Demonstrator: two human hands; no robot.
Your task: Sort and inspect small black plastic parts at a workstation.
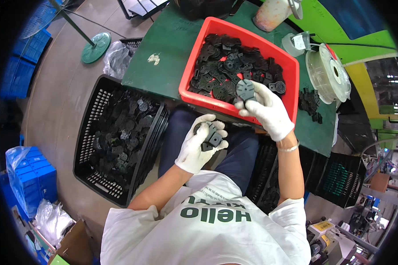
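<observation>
Head view: the gloved fingers of my left hand (202,143) are curled around a blocky black part (214,138), which I hold low over my lap. The fingers of my right hand (268,111) pinch a round dark piece (245,89) near its edge, its ribbed face turned up, just above the near rim of a red bin (292,70). That bin sits on the green table (157,39) and holds a loose heap of similar black parts (230,64). On my left, a black crate (85,152) holds many more.

I judge the step in hand to be handling single pieces, one per hand, perhaps looking them over. From here, the next move seems to call for a steady pinch on the right and a relaxed but sure hold on the left, since smooth plastic-looking pieces could slip in gloves.
</observation>
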